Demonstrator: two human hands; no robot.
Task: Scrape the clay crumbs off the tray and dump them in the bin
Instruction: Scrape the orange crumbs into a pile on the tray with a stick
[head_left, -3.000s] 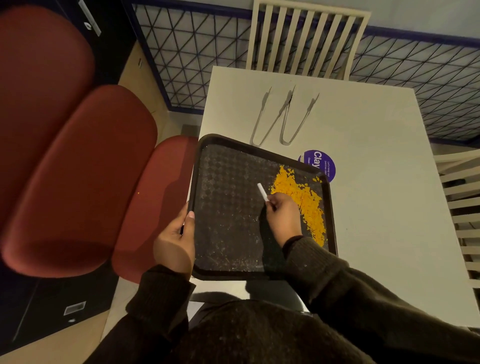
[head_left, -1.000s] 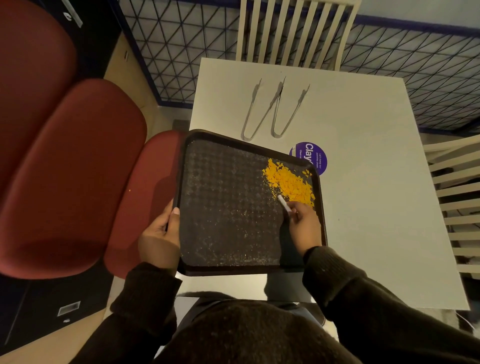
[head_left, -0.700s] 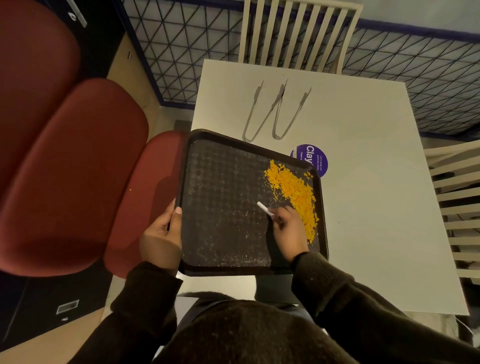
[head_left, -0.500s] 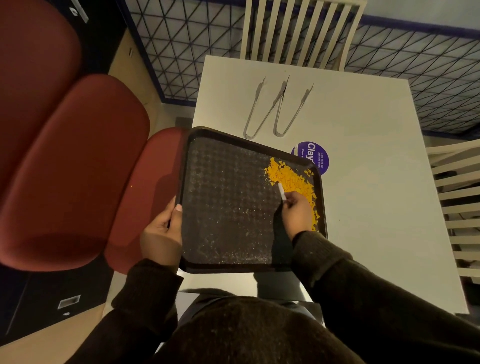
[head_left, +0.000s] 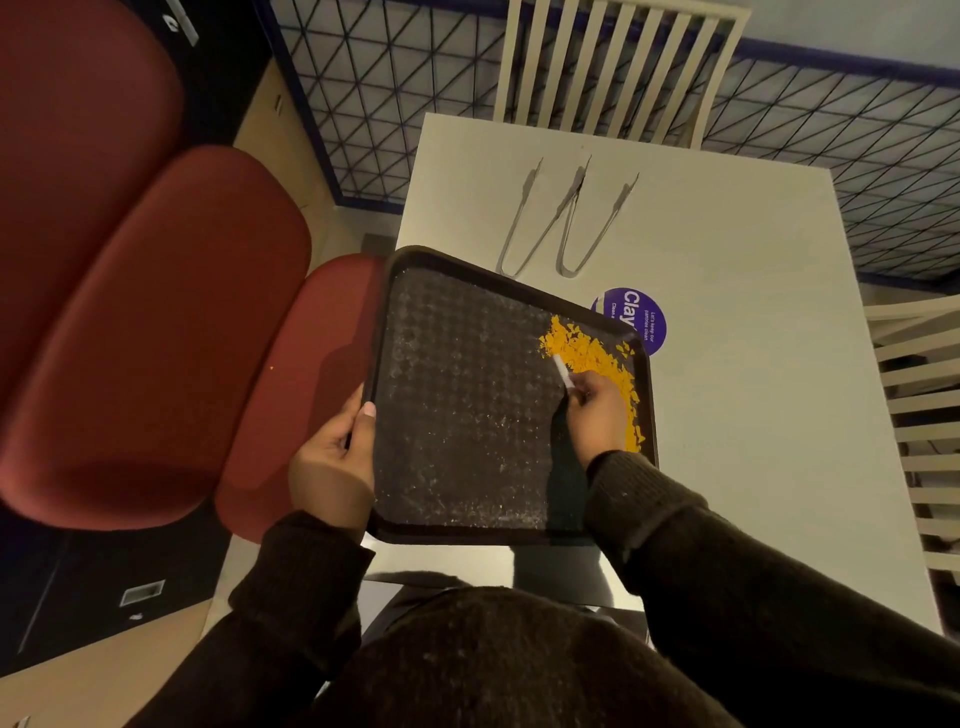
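A dark textured tray (head_left: 457, 395) sits tilted over the near left corner of the white table (head_left: 753, 364). Orange clay crumbs (head_left: 587, 353) lie heaped along its right side, with fine pale specks scattered over the rest. My left hand (head_left: 332, 452) grips the tray's left rim, thumb on top. My right hand (head_left: 597, 410) pinches a small white scraper (head_left: 562, 370), whose tip touches the left edge of the crumb heap. No bin is in view.
Two metal tongs (head_left: 561, 218) lie on the table beyond the tray. A purple round "Clay" sticker (head_left: 636, 317) shows by the tray's far right corner. Red padded seats (head_left: 156, 322) stand to the left. Slatted white chairs (head_left: 613, 67) stand behind and right of the table.
My right hand has made repeated strokes with the scraper, pushing the crumbs into a tighter heap at the tray's right side. My left hand has kept its hold on the left rim.
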